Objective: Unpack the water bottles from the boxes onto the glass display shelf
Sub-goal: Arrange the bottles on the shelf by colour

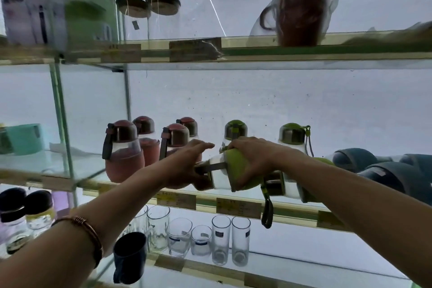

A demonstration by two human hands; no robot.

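Because the glass display shelf point(149, 190) sits at about chest height in front of you, both your arms reach up and across its front edge to work on the middle tier. Toward the left end of that tier stand four pink bottles point(122, 152), bunched two deep, and behind your hands two green-capped bottles point(293, 134) stand upright nearer the back, so the colours look to be grouped by side. At the right end, dark teal items point(395, 170) lie on their sides; what they are is unclear. You are holding a green bottle point(230, 174) tipped on its side just above the front edge, near the middle of the shelf, with its cap end pointing left. Your right hand point(253, 159) wraps over the green sleeve, fingers curled around it, carrying the weight. Your left hand point(190, 162) is at the cap end with fingers mostly extended, seemingly steadying the strap or lid, though whether it actually pinches anything I cannot tell. A second green bottle point(292, 184) lies under your right forearm, its looped strap point(267, 211) dangling over the front edge. The held bottle likely needs righting and setting beside the standing green ones. Below, clear drinking glasses point(218, 239) line the lower tier.
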